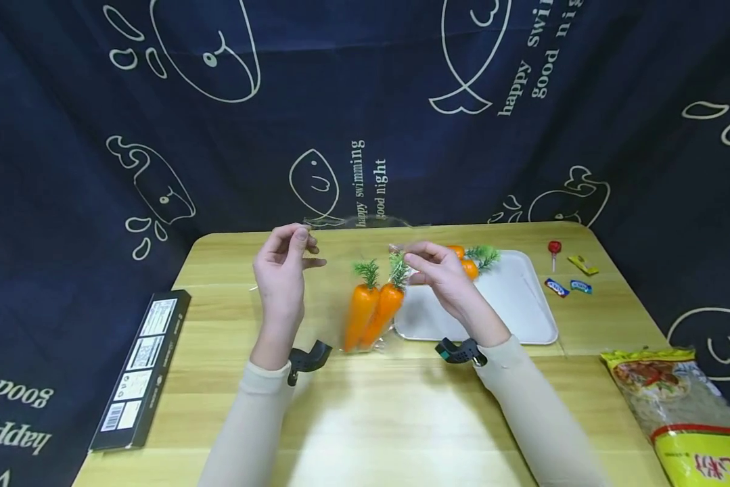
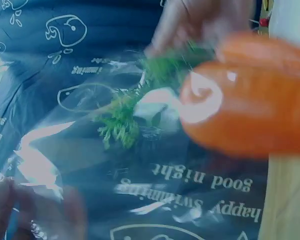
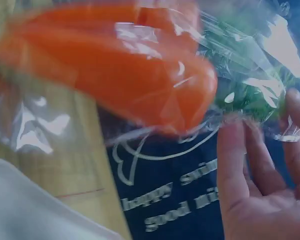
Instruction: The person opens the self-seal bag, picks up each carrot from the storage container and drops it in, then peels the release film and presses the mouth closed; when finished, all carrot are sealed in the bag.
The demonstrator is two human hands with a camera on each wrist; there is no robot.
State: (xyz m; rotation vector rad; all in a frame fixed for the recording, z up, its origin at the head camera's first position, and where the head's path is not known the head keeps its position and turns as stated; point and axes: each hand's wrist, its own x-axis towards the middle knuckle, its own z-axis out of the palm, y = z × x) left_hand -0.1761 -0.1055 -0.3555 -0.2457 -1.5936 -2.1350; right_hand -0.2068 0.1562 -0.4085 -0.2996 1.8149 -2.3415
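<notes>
A clear plastic bag (image 1: 330, 291) hangs above the table with two orange toy carrots (image 1: 373, 311) inside, green tops upward. My left hand (image 1: 282, 270) pinches the bag's upper left edge between thumb and fingers. On the other side, my right hand (image 1: 440, 274) holds the upper right edge beside the green leaves (image 2: 121, 120). In the right wrist view, the film (image 3: 270, 50) shines and wrinkles around the carrots, and the right fingertips (image 3: 231, 132) press against it near the leaves.
Behind my right hand, a white tray (image 1: 505, 304) bears more carrots (image 1: 469, 268). Farther right lie a red lollipop (image 1: 555, 247) and several wrapped candies (image 1: 580, 286). A printed food packet (image 1: 675, 406) is at the right edge, a long black box (image 1: 142, 368) at the left.
</notes>
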